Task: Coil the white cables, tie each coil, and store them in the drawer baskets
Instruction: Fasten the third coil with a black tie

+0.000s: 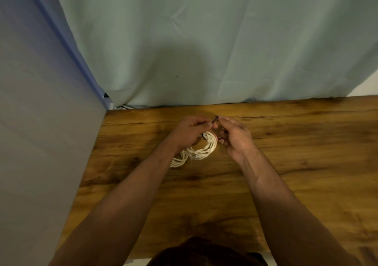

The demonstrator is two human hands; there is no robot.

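Note:
A coil of white cable [202,149] lies on the wooden table [296,153], partly under my left hand. A thin dark tie [216,119] wraps the coil's top and rises between both hands. My left hand [191,129] pinches one end of the tie above the coil, and my right hand [233,134] pinches the other end just to the right. A second small bunch of white loops [179,160] sticks out by my left wrist. No drawer or basket is in view.
A pale green curtain [204,40] hangs along the table's far edge. A grey-blue panel [41,122] stands along the left side. My dark clothing [206,253] shows at the bottom edge.

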